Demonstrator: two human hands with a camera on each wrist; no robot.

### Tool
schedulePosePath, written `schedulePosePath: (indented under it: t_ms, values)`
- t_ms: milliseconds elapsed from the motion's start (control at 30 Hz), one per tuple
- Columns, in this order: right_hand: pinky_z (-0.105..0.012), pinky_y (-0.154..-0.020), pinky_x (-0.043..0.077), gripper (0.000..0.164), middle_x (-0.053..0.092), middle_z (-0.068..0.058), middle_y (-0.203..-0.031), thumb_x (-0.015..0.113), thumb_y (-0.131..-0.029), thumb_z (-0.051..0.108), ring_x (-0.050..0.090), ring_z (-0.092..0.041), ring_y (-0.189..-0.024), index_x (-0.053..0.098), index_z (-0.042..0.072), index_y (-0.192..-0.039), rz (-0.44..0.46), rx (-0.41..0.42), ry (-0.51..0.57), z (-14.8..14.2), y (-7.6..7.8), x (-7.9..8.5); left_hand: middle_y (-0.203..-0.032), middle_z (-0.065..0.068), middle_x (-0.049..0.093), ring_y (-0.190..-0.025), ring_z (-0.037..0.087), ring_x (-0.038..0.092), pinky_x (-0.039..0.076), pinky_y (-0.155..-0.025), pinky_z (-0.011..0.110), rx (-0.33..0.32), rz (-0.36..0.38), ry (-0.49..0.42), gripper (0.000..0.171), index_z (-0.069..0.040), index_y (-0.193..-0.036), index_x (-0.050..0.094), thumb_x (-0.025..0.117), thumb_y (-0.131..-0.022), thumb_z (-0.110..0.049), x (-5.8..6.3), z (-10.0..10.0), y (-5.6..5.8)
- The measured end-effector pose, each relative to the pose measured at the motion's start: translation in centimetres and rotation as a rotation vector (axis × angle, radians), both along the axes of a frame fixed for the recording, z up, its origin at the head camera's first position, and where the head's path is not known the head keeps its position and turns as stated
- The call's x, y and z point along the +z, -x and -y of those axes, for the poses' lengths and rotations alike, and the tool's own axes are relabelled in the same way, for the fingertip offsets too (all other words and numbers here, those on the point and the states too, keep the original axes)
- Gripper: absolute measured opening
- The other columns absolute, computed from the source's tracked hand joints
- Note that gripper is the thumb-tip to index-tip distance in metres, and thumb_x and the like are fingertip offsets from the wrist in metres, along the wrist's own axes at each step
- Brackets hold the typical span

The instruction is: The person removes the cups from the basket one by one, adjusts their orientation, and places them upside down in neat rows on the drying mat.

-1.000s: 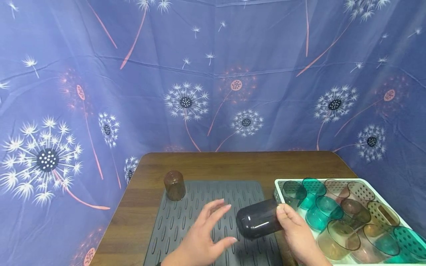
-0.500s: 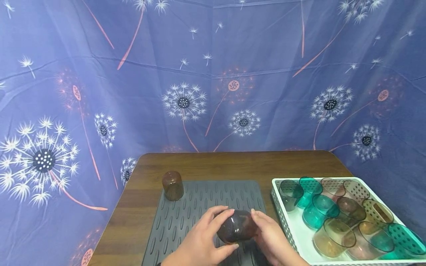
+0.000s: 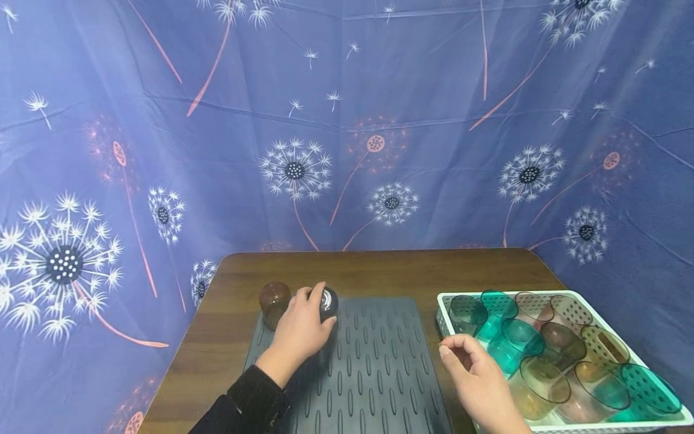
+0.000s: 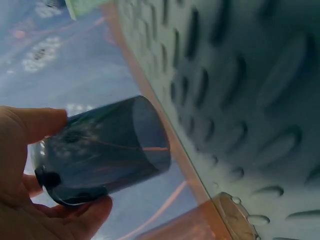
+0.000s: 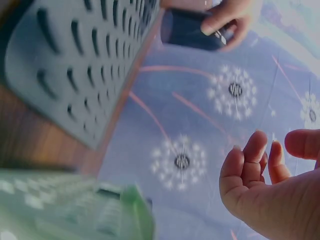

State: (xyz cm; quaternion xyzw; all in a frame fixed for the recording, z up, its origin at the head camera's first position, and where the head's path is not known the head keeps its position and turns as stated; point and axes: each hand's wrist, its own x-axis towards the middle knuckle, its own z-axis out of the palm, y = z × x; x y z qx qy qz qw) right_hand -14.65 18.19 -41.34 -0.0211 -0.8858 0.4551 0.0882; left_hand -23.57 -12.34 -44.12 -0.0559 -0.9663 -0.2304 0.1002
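Observation:
My left hand [image 3: 300, 325] grips a dark grey see-through tumbler [image 4: 102, 150] by its base end, thumb on one side and fingers on the other. The tumbler is upside down, its mouth facing the grey ridged drying mat [image 3: 374, 367] at the mat's far left part. Just left of it a brown see-through tumbler [image 3: 273, 298] stands upside down on the mat's far left corner. My right hand [image 3: 479, 380] holds nothing; its fingers hang loosely curled beside the left wall of the white basket. In the right wrist view the right hand's fingers [image 5: 232, 170] are bent with nothing between them.
A white perforated basket [image 3: 446, 319] stands on the right of the wooden table [image 3: 379, 271]. Several tumblers sit in it mouth up, among them a teal tumbler [image 3: 509, 349] and an amber tumbler [image 3: 534, 395]. A blue dandelion-print cloth [image 3: 347, 150] hangs behind the table.
The grey tumbler has gone from the right hand by the basket into the left hand, then far left beside the brown tumbler. The right hand has let go and drawn back toward the basket.

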Motion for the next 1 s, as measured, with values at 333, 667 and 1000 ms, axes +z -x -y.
schedulePosePath:
  t_ms: [333, 667, 1000]
  values:
    - [-0.062, -0.081, 0.050, 0.033, 0.062, -0.031, -0.119, 0.070, -0.097, 0.021, 0.063, -0.048, -0.106, 0.066, -0.003, -0.121, -0.181, -0.134, -0.521, -5.3, 0.4, -0.1, -0.153, 0.029, 0.046, -0.132, 0.046, 0.057, 0.059, -0.093, 0.058, 0.028, 0.106, 0.026, 0.081, -0.010, -0.162, 0.035, 0.075, -0.097, -0.034, -0.7, 0.2, 3.1]
    - [-0.069, -0.073, 0.046, 0.057, 0.065, -0.036, -0.107, 0.074, -0.093, 0.035, 0.061, -0.061, -0.100, 0.060, -0.012, -0.122, 0.118, -0.175, -0.670, -9.0, 1.2, -0.8, -0.156, 0.029, 0.042, -0.133, 0.045, 0.056, 0.060, -0.084, 0.054, 0.050, 0.172, 0.096, 0.083, -0.010, -0.166, 0.027, 0.070, -0.100, -0.037, -0.3, -0.2, 3.9]
    - [-0.064, -0.064, 0.050, 0.045, 0.068, -0.027, -0.083, 0.071, -0.093, 0.035, 0.067, -0.056, -0.082, 0.058, -0.008, -0.093, 0.288, -0.149, -0.660, -10.4, 1.5, -1.5, -0.163, 0.024, 0.037, -0.138, 0.044, 0.053, 0.052, -0.105, 0.057, 0.057, 0.142, 0.123, 0.084, -0.005, -0.165, 0.026, 0.069, -0.101, -0.037, -0.8, -0.9, 3.9]
